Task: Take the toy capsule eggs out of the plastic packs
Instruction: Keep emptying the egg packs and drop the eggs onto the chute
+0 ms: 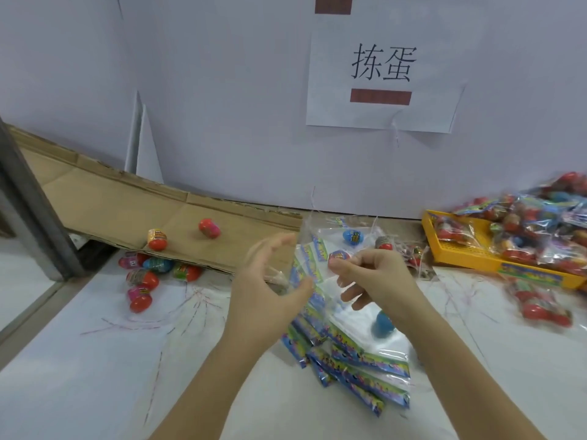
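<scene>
My right hand [376,274] pinches a clear plastic pack [320,249] between thumb and forefinger, and the pack hangs between my two hands. A blue egg [385,323] shows through the plastic below that hand. A red and blue egg [339,255] sits just behind my right thumb tip. My left hand [270,277] is blurred, its fingers and thumb spread in a wide curve beside the pack's left edge. Two loose eggs, one red and pink [209,228] and one yellow and red [157,239], lie on a sloping cardboard sheet [111,198].
Several freed eggs [143,277] lie at the cardboard's lower edge on the left. Emptied packs [355,363] are piled in front of me. A yellow basket [460,254] at the right holds several full packs, and another full pack [540,306] lies before it. A white wall stands behind.
</scene>
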